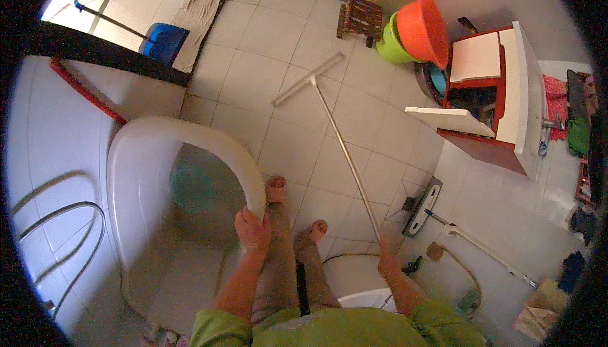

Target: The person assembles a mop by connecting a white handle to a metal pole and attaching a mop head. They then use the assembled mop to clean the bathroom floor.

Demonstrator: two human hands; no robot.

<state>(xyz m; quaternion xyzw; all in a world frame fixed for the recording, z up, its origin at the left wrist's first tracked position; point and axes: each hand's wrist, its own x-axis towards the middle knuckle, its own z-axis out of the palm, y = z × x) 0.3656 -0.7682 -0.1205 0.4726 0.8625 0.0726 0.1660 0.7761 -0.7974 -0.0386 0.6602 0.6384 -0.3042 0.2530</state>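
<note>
My right hand (388,261) is closed round the end of a long pale pole. The pole belongs to a floor squeegee (345,147), whose wide blade lies across the tiles ahead of me. On my left, the white bathtub (244,157) has a thick curved rim, and my left hand (252,229) grips it beside my leg. A round teal basin (192,187) sits inside the tub, dim in the shade. My sandalled feet stand on the tiles between the tub and the pole.
Right of the pole lies a flat mop head (423,208) with its handle. A vanity cabinet (476,62) has a door swung out over the floor. Orange (423,30) and green (392,43) buckets stand by a wooden stool (361,19). A blue dustpan (166,42) is near the doorway.
</note>
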